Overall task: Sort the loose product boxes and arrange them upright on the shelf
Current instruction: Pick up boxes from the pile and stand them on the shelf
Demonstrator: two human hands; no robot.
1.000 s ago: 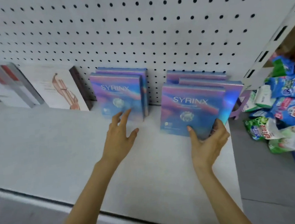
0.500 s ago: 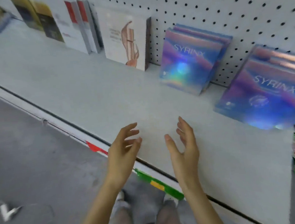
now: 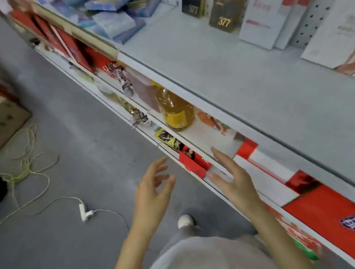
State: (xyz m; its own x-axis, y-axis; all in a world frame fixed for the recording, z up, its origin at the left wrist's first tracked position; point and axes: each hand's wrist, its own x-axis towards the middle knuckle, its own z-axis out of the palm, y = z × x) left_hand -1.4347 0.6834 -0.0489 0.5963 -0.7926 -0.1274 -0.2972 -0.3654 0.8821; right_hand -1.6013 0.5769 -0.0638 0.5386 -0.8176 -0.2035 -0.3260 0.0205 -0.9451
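Palms seemingly turned inward, left hand (image 3: 152, 194) and right hand (image 3: 234, 183) hover loose-fingered.

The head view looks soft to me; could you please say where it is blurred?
In the head view, motion blur smears the loose blue boxes and the red packs below the shelf; the 377 on the black-and-gold box is readable; lighting is flat, without hard shadows.

Blue loose boxes (image 3: 116, 22), grey shelf (image 3: 242, 76)

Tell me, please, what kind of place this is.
Probably a small shop: a white shelf with a pegboard back holds upright product boxes, and the shelf below carries a cooking oil bottle and snack packets.
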